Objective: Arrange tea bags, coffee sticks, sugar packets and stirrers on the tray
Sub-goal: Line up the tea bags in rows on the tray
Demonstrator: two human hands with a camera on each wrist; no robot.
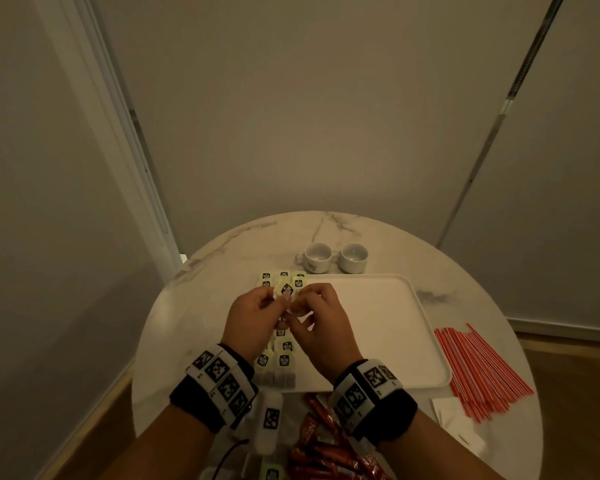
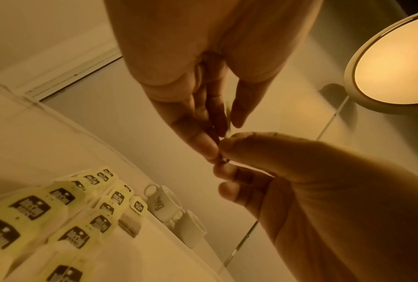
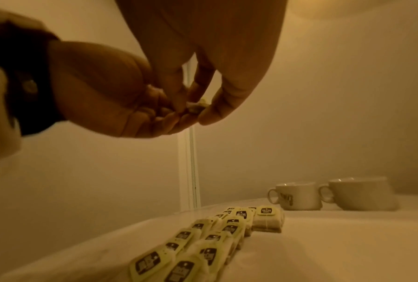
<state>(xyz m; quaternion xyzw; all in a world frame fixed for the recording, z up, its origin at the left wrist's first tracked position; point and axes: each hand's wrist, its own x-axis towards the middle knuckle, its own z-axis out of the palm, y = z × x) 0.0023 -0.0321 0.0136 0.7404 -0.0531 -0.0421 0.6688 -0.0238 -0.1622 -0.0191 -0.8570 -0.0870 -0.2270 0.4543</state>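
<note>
Both hands' grip, left hand [image 1: 248, 315] and right hand [image 1: 321, 323], is pinched on one yellow-tagged paper tea bag [image 1: 285, 289]. Rows of matching tea bags [image 3: 203, 246] are laid below it on the white rectangular plastic tray [image 1: 395, 327].

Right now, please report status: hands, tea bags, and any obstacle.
Left hand and right hand both pinch one tea bag above the tray. Tea bag rows lie along tray's left side. Nothing blocks the bare tray area.
</note>
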